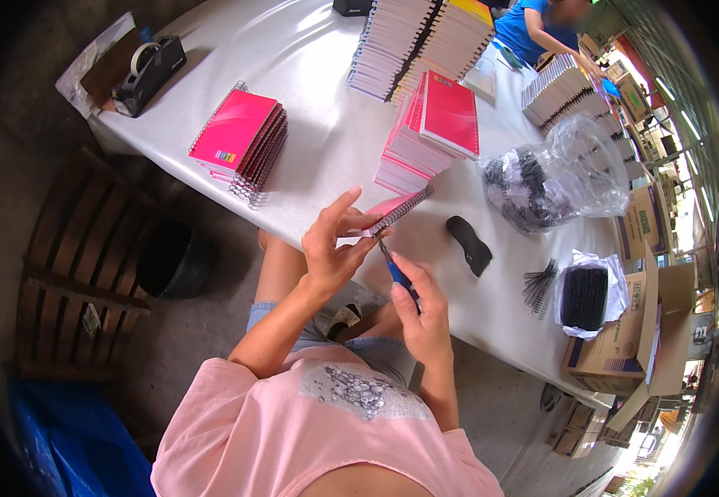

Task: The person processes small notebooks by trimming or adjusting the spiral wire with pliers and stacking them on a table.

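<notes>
A person's right hand grips a blue-handled tool at the spiral of a pink notebook, grasped in the left hand near the table edge. Beyond, crumpled white paper cradles black coils beside an open cardboard box; farther off, a clear plastic bag holds a dark bundle.

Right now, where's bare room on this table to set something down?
A broad bare patch of table lies beyond your left hand, between the coil-bound pink notebooks and the other pink stack. A smaller one lies between the black curved object and the table's near edge. The right side is crowded: plastic bag, loose coils, wrapped coils, cardboard box.
</notes>
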The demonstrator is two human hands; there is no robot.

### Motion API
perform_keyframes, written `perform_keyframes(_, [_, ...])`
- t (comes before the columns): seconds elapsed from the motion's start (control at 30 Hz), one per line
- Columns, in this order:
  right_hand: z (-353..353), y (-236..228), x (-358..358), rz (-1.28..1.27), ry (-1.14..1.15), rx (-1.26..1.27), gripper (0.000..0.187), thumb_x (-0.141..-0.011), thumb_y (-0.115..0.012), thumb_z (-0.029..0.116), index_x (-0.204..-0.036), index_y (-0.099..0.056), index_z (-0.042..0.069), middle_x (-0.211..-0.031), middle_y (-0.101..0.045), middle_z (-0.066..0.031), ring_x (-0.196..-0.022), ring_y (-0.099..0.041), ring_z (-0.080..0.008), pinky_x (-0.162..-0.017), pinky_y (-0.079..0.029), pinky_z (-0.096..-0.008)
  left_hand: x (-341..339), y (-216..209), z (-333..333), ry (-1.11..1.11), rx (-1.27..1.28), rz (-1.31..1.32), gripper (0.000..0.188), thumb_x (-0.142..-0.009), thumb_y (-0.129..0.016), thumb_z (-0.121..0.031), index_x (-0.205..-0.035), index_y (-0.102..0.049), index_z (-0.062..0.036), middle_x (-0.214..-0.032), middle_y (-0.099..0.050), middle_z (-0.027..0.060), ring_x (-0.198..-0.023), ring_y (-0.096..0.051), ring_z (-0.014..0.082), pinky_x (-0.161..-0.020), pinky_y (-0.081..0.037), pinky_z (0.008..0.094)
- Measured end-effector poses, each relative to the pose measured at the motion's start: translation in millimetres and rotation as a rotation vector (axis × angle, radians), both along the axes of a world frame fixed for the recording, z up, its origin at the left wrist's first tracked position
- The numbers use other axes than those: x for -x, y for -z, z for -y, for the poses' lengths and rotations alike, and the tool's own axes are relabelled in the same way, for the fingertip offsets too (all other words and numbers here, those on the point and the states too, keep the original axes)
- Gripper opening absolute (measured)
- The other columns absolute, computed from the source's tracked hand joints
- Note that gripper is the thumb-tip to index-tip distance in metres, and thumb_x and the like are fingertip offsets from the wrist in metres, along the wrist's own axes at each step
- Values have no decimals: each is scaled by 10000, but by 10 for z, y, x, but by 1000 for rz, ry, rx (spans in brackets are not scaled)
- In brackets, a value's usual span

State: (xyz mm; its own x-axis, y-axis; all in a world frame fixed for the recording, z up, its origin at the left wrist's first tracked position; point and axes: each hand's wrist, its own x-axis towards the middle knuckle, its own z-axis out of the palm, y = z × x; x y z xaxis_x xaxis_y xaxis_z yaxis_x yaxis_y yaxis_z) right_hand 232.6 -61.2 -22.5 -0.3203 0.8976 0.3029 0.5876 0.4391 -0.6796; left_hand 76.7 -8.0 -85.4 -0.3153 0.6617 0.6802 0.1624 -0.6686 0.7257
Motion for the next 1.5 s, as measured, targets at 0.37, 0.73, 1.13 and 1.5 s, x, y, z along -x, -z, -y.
perform_keyframes(0.37, [31,405,-221,28,231,59,397,-914,-502,267,-1276,-484,105,-1147,-488,-146,-1048,-484,-282,-902,-370,-387,50,-62,-29,-30,132,348,681,-698,-693,142,-1268,-366,-38,-849,-617,107,-754,-610,143,-699,-537,274])
perform_keyframes(0.73, [-323,544,47,-315,98,193,517,-890,-574,229,-1335,-390,41,-1356,-353,-149,-1270,-354,-268,-1002,-310,-441,379,-374,216,88,198,677,272,-897,-562,-66,-1154,-541,19,-1051,-606,132,-959,-578,159,-851,-462,276])
perform_keyframes(1.13, [-1548,-400,1731,-1240,-286,511,378,-884,-575,53,-1243,-462,23,-1054,-581,-60,-968,-551,-126,-884,-445,-291,1505,-623,279,-372,109,304,407,-839,-628,-19,-1223,-493,-26,-1115,-608,130,-1016,-583,158,-838,-445,243])
perform_keyframes(1.5, [-1861,-509,2764,177,-918,-481,514,-713,-536,136,-1224,-523,190,-676,-539,-48,-670,-544,-209,-820,-333,-361,1824,-73,20,-328,331,454,499,-974,-396,-358,-1316,-429,4,-1346,-445,133,-1274,-372,209,-1070,-229,340])
